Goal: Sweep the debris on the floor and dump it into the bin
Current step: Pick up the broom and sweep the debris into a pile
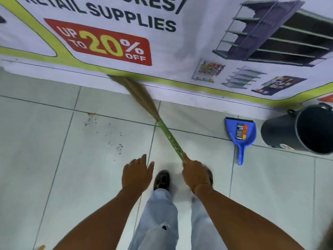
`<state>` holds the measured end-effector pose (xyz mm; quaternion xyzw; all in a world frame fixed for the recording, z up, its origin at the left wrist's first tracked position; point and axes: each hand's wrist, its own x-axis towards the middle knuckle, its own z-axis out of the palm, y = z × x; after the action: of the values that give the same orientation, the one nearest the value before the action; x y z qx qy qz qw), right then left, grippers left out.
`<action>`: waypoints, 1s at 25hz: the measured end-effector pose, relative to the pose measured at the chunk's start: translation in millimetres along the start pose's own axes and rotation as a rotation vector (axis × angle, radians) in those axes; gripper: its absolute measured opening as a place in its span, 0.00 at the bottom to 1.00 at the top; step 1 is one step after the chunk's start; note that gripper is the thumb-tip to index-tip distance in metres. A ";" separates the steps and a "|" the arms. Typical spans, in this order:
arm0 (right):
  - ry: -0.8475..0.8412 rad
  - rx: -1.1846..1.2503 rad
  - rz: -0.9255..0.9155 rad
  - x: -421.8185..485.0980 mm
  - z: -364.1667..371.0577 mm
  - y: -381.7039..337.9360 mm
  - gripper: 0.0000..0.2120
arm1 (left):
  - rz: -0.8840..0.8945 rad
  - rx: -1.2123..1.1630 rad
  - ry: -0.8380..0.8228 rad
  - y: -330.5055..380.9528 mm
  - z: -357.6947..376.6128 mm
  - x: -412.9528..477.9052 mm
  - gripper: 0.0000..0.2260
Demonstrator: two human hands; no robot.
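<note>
Right hand (196,175) is shut tight around the end of the broom (167,136), which has a green stick and soft brown bristles. From that hand the broom leans away across the floor (45,141), and its blurry bristle tips touch the bottom edge of a big banner (180,56) along the far edge of the floor. Left hand (137,175) holds nothing; it is open, palm down, fingers spread a little, just beside the right hand. Small dark bits of debris (108,136) lie scattered on the pale tiles, left of the broom stick and ahead of the left hand. A blue dustpan (240,131) lies flat on the floor to the right, near the banner, with its handle pointing back at the person. Just beside it, close to the far right corner of the floor, stands a dark bin (288,132) with its mouth open. One dark shoe (161,179) and light blue jeans (160,217) with a small hole show between the two arms.
</note>
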<state>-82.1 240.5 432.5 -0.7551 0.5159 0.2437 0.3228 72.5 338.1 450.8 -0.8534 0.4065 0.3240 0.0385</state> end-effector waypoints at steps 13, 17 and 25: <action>-0.104 0.040 0.080 -59.8 88.8 -62.0 0.20 | 0.046 0.015 0.145 -79.5 44.5 -41.4 0.22; -0.090 0.172 0.122 -102.5 122.5 -78.4 0.20 | 0.082 -0.041 0.220 -99.6 44.6 -74.4 0.24; 0.115 0.211 0.209 -201.7 185.8 -69.5 0.21 | 0.078 -0.049 0.198 -179.2 63.5 -162.2 0.24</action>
<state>-93.8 521.2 465.3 -0.6721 0.6320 0.1766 0.3431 93.6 586.9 460.2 -0.8654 0.4333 0.2489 -0.0353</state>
